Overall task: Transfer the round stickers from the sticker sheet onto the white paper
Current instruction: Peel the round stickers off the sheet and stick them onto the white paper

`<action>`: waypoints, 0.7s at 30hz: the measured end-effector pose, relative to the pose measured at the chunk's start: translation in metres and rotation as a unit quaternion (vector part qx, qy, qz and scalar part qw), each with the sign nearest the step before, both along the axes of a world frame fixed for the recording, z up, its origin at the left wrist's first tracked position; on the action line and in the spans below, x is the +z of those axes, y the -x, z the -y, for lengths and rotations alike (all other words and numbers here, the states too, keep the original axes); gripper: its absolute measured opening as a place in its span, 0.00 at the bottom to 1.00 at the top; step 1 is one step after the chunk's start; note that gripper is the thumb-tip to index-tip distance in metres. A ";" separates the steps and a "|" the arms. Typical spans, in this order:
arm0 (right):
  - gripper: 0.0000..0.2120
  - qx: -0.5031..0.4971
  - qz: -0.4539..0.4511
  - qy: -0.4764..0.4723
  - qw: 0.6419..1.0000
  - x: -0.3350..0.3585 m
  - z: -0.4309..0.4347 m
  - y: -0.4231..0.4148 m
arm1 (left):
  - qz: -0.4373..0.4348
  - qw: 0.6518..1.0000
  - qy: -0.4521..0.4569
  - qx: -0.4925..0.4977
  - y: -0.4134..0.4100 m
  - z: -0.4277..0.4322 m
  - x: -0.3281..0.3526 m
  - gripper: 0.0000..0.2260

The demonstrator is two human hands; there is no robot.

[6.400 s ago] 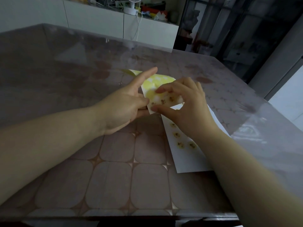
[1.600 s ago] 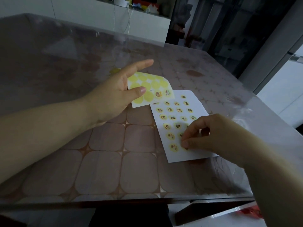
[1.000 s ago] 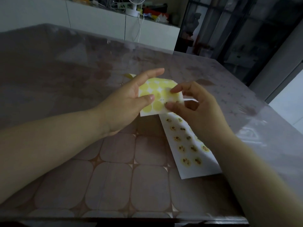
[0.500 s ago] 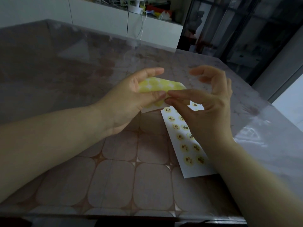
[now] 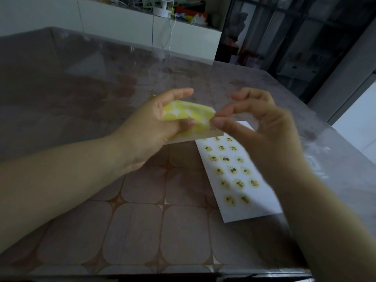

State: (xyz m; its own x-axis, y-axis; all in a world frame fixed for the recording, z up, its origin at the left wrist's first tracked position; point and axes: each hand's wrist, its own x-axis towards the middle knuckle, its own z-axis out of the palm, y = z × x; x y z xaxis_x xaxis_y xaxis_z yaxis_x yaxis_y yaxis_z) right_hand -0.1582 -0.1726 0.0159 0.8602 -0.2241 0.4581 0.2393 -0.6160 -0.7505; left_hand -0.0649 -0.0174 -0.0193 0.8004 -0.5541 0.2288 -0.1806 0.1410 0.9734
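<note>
From my feed, the left hand (image 5: 150, 127) grips a yellow paper sticker sheet (image 5: 195, 117) raised above the tile-patterned table under clear film (image 5: 142, 220), thumb curled over its front and fingers behind it. The right hand (image 5: 264, 127) pinches thumb and forefinger at the sheet's right edge. It's blurred, so I can't tell whether a sticker sits between them; the other fingers are arched up and loose. Below and to the right, a white rectangular paper (image 5: 262, 208) lies flat on the table with rows of small round yellow stickers (image 5: 232, 169) on it, partly hidden by the right forearm.
</note>
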 end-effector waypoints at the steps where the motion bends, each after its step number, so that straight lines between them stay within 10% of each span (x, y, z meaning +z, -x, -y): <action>1: 0.06 -0.005 -0.044 0.010 0.999 0.010 0.007 0.006 | 0.008 1.000 -0.003 0.002 0.000 0.000 0.000 0.25; 8: 0.19 -0.002 -0.350 0.146 0.925 0.016 0.055 0.061 | 0.066 0.998 0.001 -0.014 0.000 0.004 -0.001 0.23; 21: 0.07 -0.056 -0.292 0.075 0.952 -0.018 0.051 0.063 | 0.062 0.997 0.008 -0.035 -0.002 0.001 0.000 0.23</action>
